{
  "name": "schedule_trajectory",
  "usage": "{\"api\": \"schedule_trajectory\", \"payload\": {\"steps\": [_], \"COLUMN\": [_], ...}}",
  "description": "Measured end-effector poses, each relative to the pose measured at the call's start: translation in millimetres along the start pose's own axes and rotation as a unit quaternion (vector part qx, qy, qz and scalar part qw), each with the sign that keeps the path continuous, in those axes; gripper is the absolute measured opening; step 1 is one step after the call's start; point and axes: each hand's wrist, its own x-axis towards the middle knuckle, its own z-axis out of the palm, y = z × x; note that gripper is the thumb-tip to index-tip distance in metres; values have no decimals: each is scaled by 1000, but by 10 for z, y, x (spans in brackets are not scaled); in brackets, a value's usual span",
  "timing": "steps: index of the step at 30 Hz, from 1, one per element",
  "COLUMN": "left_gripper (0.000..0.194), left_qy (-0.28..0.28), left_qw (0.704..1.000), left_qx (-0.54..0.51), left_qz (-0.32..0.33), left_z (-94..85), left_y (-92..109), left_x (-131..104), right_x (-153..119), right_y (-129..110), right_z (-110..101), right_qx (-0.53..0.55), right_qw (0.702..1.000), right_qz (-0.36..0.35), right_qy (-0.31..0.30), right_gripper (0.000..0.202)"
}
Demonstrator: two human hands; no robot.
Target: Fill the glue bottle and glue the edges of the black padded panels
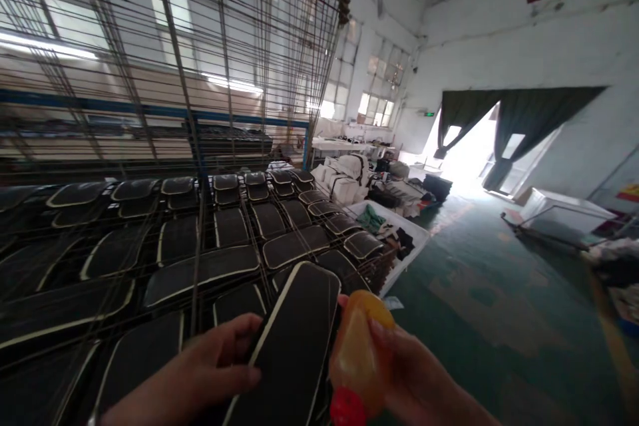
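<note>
Both hands were held low at the near edge of the wire rack (pixel 150 146), close together but not touching, each closed on its own thing. Places below are given relative to that rack, a tall frame of thin metal rods on which many dark panels with pale edging (pixel 210 266) were laid in rows. Beyond its far end, white bundles (pixel 344 183) and a white tray of cloth scraps (pixel 399 233) were seen on the green floor (pixel 489 293), and a curtained doorway (pixel 474 140) was lit brightly well apart to the right. At the rack's near right corner, one dark panel (pixel 294 346) was gripped by the left hand (pixel 200 373), the thumb laid across its face and the fingers hidden beneath it. The panel's long axis was pointed away from the body and slightly up to the right, toward the rows already lying on the rods. Just beside its right edge, a soft orange squeeze bottle (pixel 359 346) with a red cap (pixel 347 407) was clasped in the right hand (pixel 414 373), cap end toward the body. The left hand was the nearer one to the panel; whether the bottle touched the panel could not be told.
</note>
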Motion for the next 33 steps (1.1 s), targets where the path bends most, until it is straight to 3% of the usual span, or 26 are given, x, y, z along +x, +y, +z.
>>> {"api": "schedule_trajectory", "payload": {"steps": [3, 7, 13, 17, 20, 24, 27, 30, 33], "left_gripper": [37, 40, 43, 35, 34, 42, 49, 44, 45], "left_qy": [-3, 88, 166, 192, 185, 183, 133, 78, 81], "left_qw": [999, 985, 956, 936, 929, 938, 965, 986, 993], "left_qx": [-31, -131, -201, -240, -269, -252, -188, -124, -76], "left_qz": [17, 68, 136, 172, 173, 154, 125, 80, 35], "left_z": [198, 303, 295, 192, 58, -86, -113, -116, -198], "left_y": [-94, -232, -188, -159, -128, -86, -117, -199, -300], "left_x": [176, 351, 430, 471, 469, 369, 252, 132, 31], "right_x": [73, 73, -106, -184, -241, -282, -213, -71, 48], "right_y": [-103, -207, -51, 150, 205, 107, -56, -270, -499], "right_z": [61, 187, 302, 294, 221, 111, 140, 250, 339], "right_qx": [-45, -146, -304, -319, -308, -269, -205, -195, -215], "right_qw": [999, 985, 938, 935, 935, 928, 923, 897, 875], "right_qz": [-14, -73, -131, -114, -125, -169, -218, -290, -352], "right_qy": [20, 60, 103, 103, 127, 192, 243, 271, 254], "right_gripper": [47, 46, 60, 68, 64, 51, 48, 51, 49]}}
